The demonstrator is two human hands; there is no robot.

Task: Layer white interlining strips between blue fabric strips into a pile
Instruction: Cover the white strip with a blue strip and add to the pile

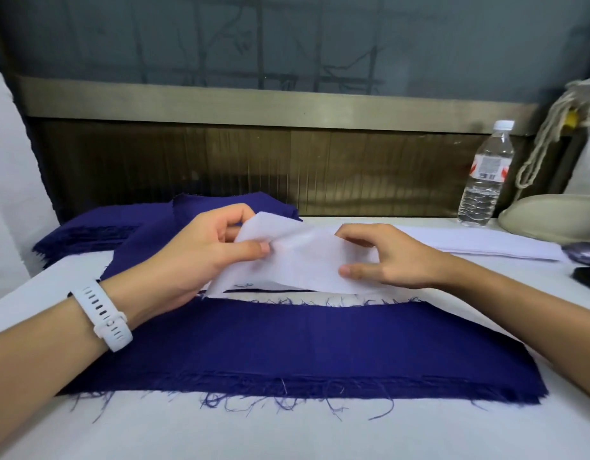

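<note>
A white interlining strip [297, 257] is held up between both hands above the table. My left hand [200, 250] pinches its left end between thumb and fingers. My right hand [386, 257] pinches its right end. Just below and in front lies a blue fabric strip [303, 346] with frayed edges, flat on the white table [287, 436]. A pile of blue fabric strips [97, 234] sits at the back left, partly behind my left hand. A stack of white interlining strips [479, 244] lies at the back right.
A clear water bottle [486, 177] stands at the back right near a beige object [552, 217] with cord hanging above it. Dark items [586, 257] lie at the right edge. A brown wall panel [253, 167] runs behind the table.
</note>
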